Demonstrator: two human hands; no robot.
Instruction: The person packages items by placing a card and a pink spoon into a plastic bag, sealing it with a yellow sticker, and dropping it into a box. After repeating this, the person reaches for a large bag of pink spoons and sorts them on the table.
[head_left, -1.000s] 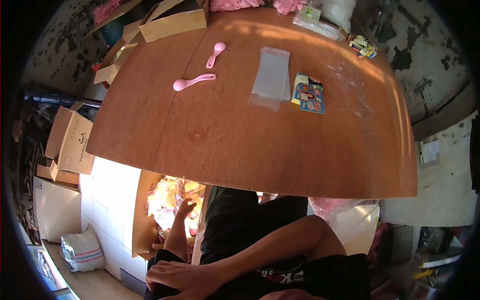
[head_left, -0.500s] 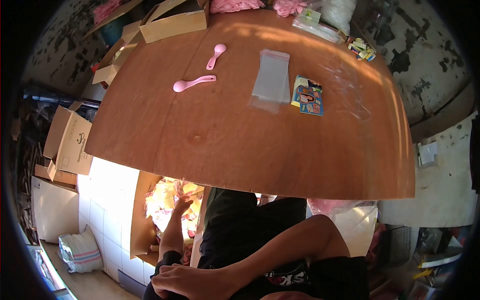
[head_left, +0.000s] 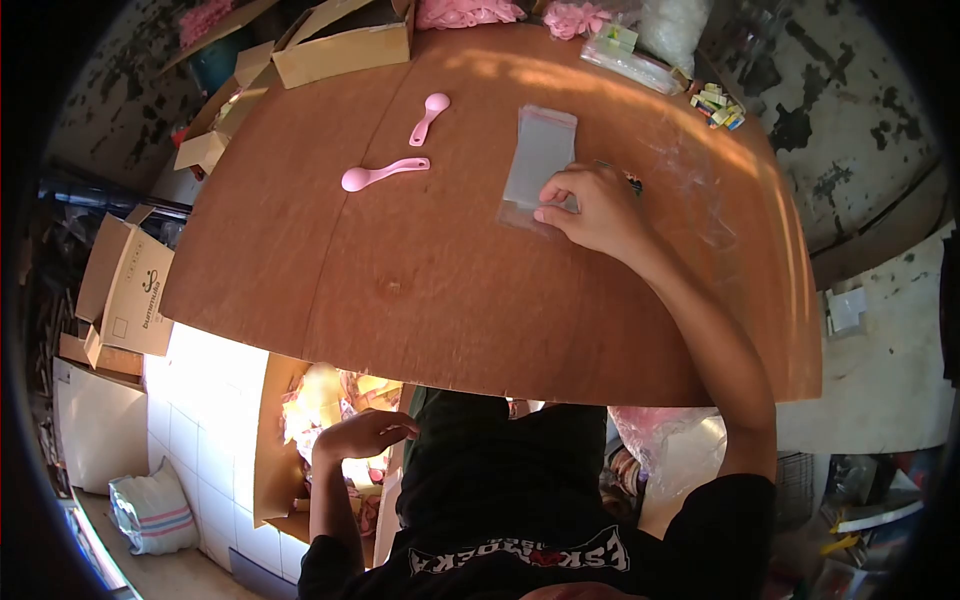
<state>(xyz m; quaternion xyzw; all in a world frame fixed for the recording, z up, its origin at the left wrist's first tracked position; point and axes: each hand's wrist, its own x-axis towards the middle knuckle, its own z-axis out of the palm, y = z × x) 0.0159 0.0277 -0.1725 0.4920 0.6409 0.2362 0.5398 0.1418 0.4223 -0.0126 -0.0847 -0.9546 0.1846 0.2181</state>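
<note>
My right hand (head_left: 597, 208) hovers at or touches the lower end of a stack of clear plastic bags (head_left: 542, 155), its fingers bent and its thumb apart from them. Behind that hand, a small stack of printed cards (head_left: 633, 182) is nearly all covered. To the left lie two pink spoons (head_left: 385, 173), a longer one and a shorter pink spoon (head_left: 430, 118). Below the table edge, my left hand (head_left: 368, 434) is raised over an open carton (head_left: 272, 440) of colourful packets, fingers stretched out, nothing visible in it.
The brown wooden table (head_left: 400, 290) fills the middle. Along its back stand a cardboard box (head_left: 345, 55), pink bundles (head_left: 470, 10), plastic packs (head_left: 630, 65) and small yellow-green boxes (head_left: 716, 106). A woven sack (head_left: 153, 510) and a carton (head_left: 135, 285) are at left.
My right hand has gone from my lap up to the plastic bags, now hiding most of the cards. The left hand has lifted out of the carton and moved toward me.
</note>
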